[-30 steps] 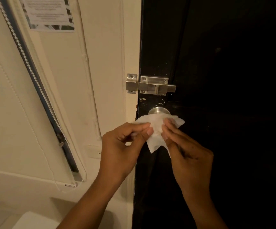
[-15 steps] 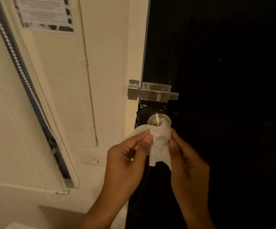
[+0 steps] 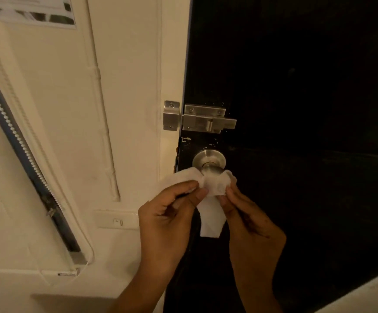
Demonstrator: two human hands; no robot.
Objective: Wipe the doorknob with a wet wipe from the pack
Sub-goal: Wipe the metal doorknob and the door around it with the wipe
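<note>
Two hands pinch a white wet wipe (image 3: 214, 195) against the front of a steel doorknob (image 3: 210, 169) just right of the frame's centre. The left hand (image 3: 170, 219) holds the sheet's left edge between thumb and curled forefinger; the right hand (image 3: 249, 219) pinches its right edge the same way. Held from both sides, the wipe is stretched over the knob's face and lower curve, probably so that it wraps the rounded metal rather than bunching at one point. A loose tail of the sheet hangs below, between the wrists. The top of the knob and its round backplate (image 3: 208, 155) show bare above the wipe, so the wiping looks barely begun.

The knob sits low on the edge of a black door (image 3: 296, 86), with a metal slide bolt (image 3: 202, 119) directly above it, bridging to the cream door frame (image 3: 172, 64). A wall switch (image 3: 118, 220) lies at lower left of centre, and a beaded blind cord (image 3: 16, 136) runs down the left side. The pack that supplied the wipe is out of view, and no container shows anywhere.
</note>
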